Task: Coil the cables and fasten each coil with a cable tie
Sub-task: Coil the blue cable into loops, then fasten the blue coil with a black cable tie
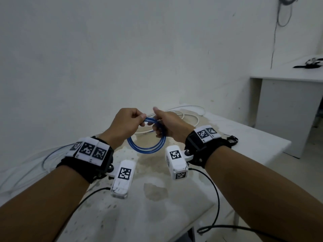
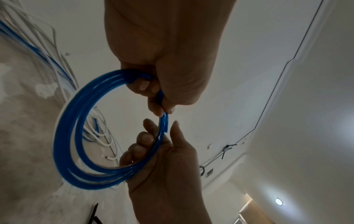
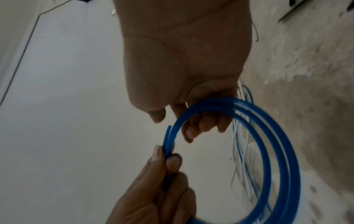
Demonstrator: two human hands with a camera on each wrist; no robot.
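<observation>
Head view: above the table [image 1: 227, 137], our left hand [image 1: 125, 126] pinches the blue coil [image 1: 146, 145] at its top; our right hand [image 1: 167, 126] curls loosely round the turns beside it. Untied, the springy coil could unwind if either grasp slackens.

A blue cable [image 1: 146, 144] is hanging in a round coil of several loops above the table [image 1: 244, 137], its top gathered between two hands, the loops drooping toward the tabletop without touching it. One cut end [image 3: 168, 131] is sticking out at the top of the coil. Loose white cables [image 1: 185, 116] are lying uncoiled on the table just behind the coil.
</observation>
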